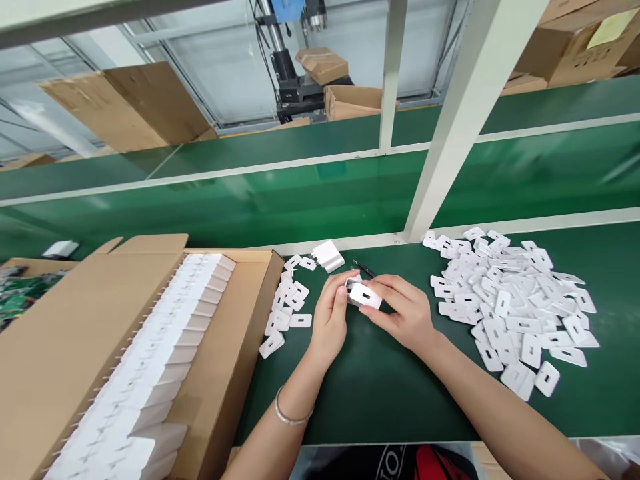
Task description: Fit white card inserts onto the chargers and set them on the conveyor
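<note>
My left hand (330, 317) is closed around a white charger housing (352, 283), whose end looks open. Between the fingertips of my right hand (406, 312) is a white cover plate (358, 294) with a small dark slot. The plate lies right at the housing's open end, slightly askew; whether it is seated I cannot tell. Just behind my hands rests a thin black pointed tool (364, 268), partly hidden. A white charger (329, 256) with metal prongs lies beyond my left hand.
Left stands an open cardboard box (267, 323) with rows of white chargers (150, 360). A few loose plates (285, 307) lie beside it. A large heap of slotted plates (515, 313) spreads at right. Green circuit boards (27, 297) sit far left. A pale post (465, 120) rises behind.
</note>
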The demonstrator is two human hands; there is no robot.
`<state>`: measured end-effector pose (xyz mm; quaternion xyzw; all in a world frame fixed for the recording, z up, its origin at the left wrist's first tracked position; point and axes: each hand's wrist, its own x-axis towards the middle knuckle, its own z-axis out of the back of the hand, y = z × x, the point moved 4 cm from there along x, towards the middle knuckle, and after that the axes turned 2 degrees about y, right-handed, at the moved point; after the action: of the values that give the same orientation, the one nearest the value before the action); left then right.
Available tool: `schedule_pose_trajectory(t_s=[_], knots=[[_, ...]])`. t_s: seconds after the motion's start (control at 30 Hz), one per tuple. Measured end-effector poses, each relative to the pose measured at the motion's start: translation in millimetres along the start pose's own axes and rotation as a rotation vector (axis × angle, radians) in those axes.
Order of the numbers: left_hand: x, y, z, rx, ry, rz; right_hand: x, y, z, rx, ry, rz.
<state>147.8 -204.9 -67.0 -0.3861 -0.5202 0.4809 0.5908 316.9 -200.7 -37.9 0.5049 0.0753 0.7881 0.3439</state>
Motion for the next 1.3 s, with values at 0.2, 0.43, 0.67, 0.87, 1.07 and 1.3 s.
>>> schedule_pose_trajectory(t_s=[0.2, 0.43, 0.67, 0.87, 1.07, 1.3], knots=[[0, -1, -1.1, -0.020, 0.001, -0.002, 3, -4, 1, 0.211, -0.004, -0.217], [-1, -6, -0.7, -0.025, 0.007, -0.029, 3, -2, 0, 0.161, 0.017, -0.182], [-3, -8, -2.4, -0.065, 0.050, -0.132, 2, 4, 2, 0.079, -0.003, -0.074], [-4, -12, -2.4, -0.042, 0.043, -0.168, 5, 5, 4, -0.030, -0.007, 0.131], [-5, -13, -1.4, -0.001, 0.030, -0.171, 10, 3, 12, -0.098, -0.032, 0.100], [-5, -14, -0.2, 0.030, 0.022, -0.172, 10, 6, 10, -0.159, 0.019, 0.205]])
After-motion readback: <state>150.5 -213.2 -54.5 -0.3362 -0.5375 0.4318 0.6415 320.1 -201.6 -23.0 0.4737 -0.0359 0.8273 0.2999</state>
